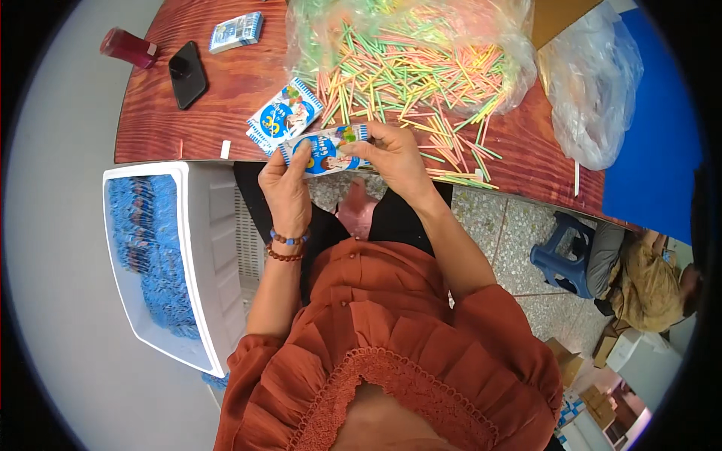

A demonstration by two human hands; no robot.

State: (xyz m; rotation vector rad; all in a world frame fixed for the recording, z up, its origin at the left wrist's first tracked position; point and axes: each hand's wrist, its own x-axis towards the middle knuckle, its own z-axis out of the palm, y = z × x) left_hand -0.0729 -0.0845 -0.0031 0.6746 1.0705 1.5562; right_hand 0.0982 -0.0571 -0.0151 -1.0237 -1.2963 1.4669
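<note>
Both my hands hold one small blue-and-white printed packet [325, 154] level above the table's front edge. My left hand [286, 184] pinches its left end between thumb and fingers. At the right end, my right hand [395, 158] grips it the same way, thumb on top. Just beyond the packet, a few similar packets [282, 116] lie overlapping on the table. A large heap of thin pink, green and yellow sticks [414, 75] spreads out of a clear plastic bag [519, 68] behind my hands. Whether the held packet is sealed I cannot tell.
On the reddish wooden table [218, 113] are a phone [187, 75], a red-lidded jar [129, 47] and a stack of packets [236, 32]. A white bin [184, 248] full of blue packets stands at my left. A blue stool [564, 255] and another person [647, 286] are at right.
</note>
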